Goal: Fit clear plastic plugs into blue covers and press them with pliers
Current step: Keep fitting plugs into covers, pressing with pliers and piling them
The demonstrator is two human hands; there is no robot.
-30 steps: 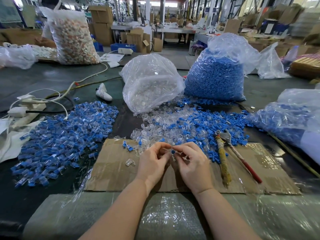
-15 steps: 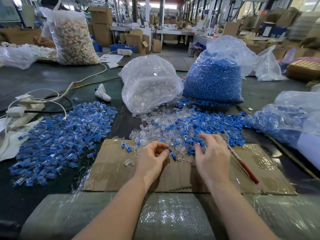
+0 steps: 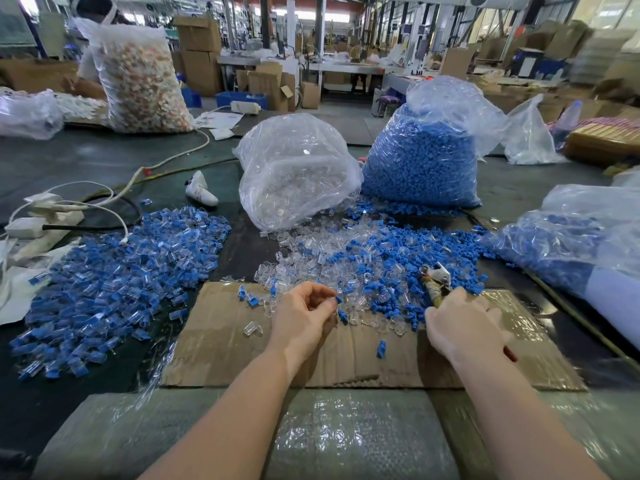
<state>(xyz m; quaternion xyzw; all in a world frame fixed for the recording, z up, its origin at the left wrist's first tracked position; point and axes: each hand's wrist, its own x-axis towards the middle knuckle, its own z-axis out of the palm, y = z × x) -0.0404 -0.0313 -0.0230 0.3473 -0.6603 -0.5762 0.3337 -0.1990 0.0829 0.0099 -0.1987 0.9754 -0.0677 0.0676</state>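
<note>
left hand (image 3: 304, 315): pinches small blue plastic cover (image 3: 338, 300) | right hand (image 3: 462, 325): grips yellow-wrapped metal pliers (image 3: 433, 284) | mixed clear-and-blue heap (image 3: 367, 258) behind on tabletop

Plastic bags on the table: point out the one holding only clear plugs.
The middle bag, directly behind the loose mixed pile; its contents are colourless, while the bag to its right is packed with blue covers.
</note>
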